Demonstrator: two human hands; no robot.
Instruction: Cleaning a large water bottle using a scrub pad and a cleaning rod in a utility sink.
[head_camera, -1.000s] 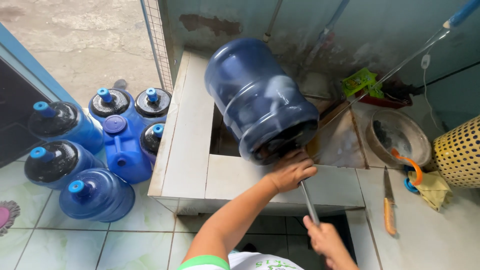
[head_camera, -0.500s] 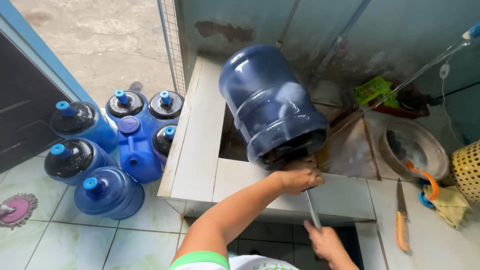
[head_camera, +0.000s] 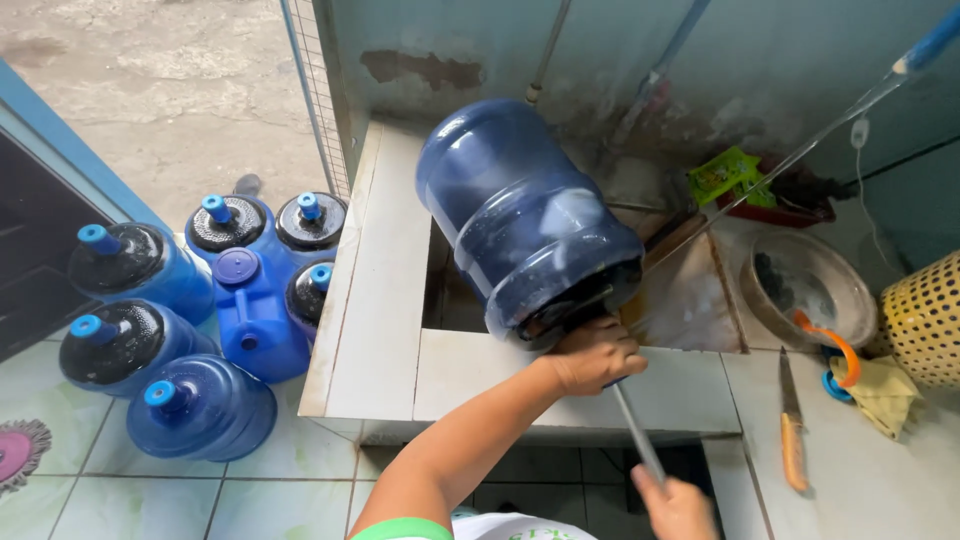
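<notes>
Far left, on the floor: five round blue water jugs (head_camera: 200, 405) with blue caps stand and lie close together on the pale tiles, around a squarer blue jerrycan (head_camera: 255, 315).
Left ledge: the white tiled table (head_camera: 375, 300) runs away from me beside those jugs, and its front rim crosses below my arm.
Big jug: the large blue bottle (head_camera: 525, 215) is tipped mouth-down toward me over the basin behind that rim, its base pointing up and away toward the wall.
My left hand: my left hand (head_camera: 592, 355) is clenched around the neck end of the big bottle, knuckles up, just over the front rim.
Rod: a thin grey metal rod (head_camera: 638, 435) runs from under my left hand down toward my lap; its upper end is hidden at the bottle's mouth.
My right hand: my right hand (head_camera: 680, 505) is at the bottom edge of view, closed on the lower end of the rod.
Right of the bottle: a round basin (head_camera: 805, 285) sits on the table, with an orange handle (head_camera: 832, 345) at its near edge.
Knife: a knife with an orange handle (head_camera: 790, 425) lies on the table, well apart from my hands.
Far right: a yellow cloth (head_camera: 880, 390) lies near the knife, and a yellow perforated basket (head_camera: 925, 315) stands at the edge.
</notes>
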